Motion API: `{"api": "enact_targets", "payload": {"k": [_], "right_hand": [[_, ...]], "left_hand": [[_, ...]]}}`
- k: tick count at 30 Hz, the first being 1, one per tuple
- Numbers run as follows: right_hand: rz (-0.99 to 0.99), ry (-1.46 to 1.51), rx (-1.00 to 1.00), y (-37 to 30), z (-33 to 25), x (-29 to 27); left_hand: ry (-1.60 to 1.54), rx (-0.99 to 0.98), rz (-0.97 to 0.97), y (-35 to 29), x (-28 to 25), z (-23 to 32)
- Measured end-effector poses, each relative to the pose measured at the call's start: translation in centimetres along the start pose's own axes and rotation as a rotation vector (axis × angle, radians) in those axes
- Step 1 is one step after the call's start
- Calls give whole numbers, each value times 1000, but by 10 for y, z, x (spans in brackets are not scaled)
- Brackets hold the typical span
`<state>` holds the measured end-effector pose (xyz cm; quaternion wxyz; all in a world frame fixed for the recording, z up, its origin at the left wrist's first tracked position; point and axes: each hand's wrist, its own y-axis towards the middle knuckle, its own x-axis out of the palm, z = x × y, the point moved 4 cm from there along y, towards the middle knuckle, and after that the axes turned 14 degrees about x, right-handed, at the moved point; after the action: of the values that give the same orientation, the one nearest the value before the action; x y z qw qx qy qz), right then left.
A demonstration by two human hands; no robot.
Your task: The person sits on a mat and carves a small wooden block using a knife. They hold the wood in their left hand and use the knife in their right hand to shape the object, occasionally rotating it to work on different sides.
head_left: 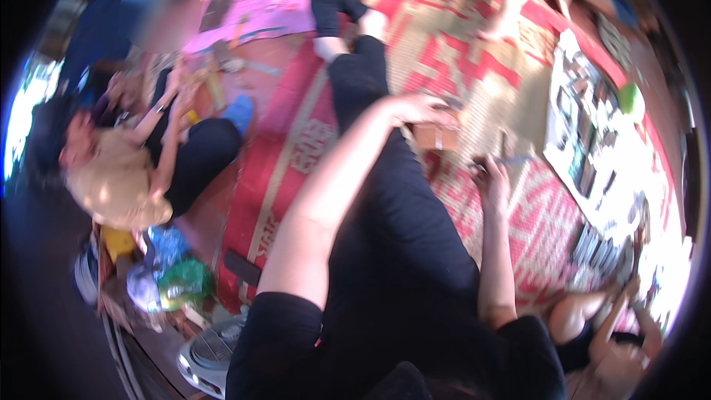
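The brown box sits on the red-and-cream mat. Over the box's top, the left hand reaches with its fingers curved; blur keeps me from telling whether they grip. Right of the box, the right hand has bent fingers beside a slim grey object; whether it pinches this, I cannot tell. Farther right of the box lies a white sheet.

There are two working hands: one left hand toward one o'clock and one right hand at three. I count one brown block at two, one pink sheet at eleven, one blue sock at ten and one green plastic bag at eight. Dark pieces at three are too blurred to count.
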<state>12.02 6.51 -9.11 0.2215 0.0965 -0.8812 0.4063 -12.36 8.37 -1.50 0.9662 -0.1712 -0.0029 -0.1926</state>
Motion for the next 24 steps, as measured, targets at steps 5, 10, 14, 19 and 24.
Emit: {"api": "enact_targets", "payload": {"k": [5, 10, 14, 19, 24], "right_hand": [[-153, -33, -59, 10, 8, -2], [-229, -81, -46, 10, 13, 10], [-261, -112, -70, 10, 14, 16], [-139, -104, -53, 12, 14, 11], [-178, -127, -46, 7, 12, 15]], "left_hand": [[130, 39, 21, -2, -1, -1], [212, 61, 24, -12, 1, 0], [240, -13, 30, -16, 1, 4], [223, 2, 28, -18, 3, 7], [282, 40, 4, -21, 3, 10]]}}
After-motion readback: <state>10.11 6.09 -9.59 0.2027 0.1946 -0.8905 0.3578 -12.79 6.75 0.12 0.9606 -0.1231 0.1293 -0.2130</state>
